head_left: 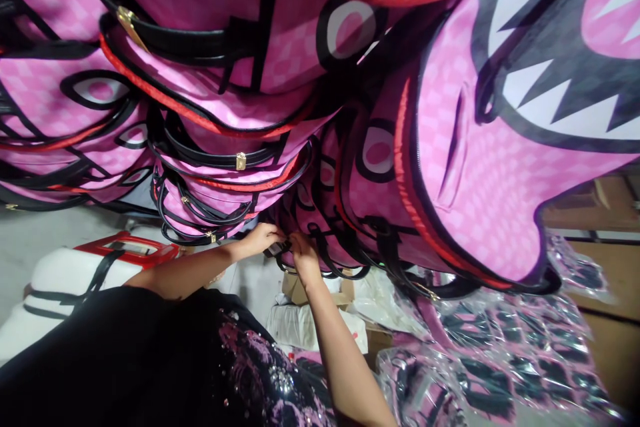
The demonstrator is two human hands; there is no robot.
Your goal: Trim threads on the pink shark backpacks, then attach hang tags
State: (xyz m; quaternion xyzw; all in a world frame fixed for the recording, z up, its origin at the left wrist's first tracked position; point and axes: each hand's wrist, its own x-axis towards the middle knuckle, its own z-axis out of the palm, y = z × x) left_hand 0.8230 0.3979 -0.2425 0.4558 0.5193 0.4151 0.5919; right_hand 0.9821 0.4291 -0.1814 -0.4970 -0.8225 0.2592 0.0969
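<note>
Pink checkered duffel bags with red zip edging and black handles hang stacked in front of me. My left hand (263, 238) is closed in a pinch at the lower end of the stack. Beside it my right hand (303, 257) is also closed, its fingertips almost meeting the left ones. A small dark piece (275, 248), perhaps part of a strap, lies between the fingers, too small to make out. Just above the hands is a pink bag (220, 197) with black handles. A larger pink bag (385, 147) with an eye print is to the right.
Plastic-wrapped pink and black bags (525, 347) are piled on the lower right. White bags (295, 325) and a cardboard box (345, 292) sit below my hands. At left stands a white container (65, 277) with a red frame (135, 248) and black straps.
</note>
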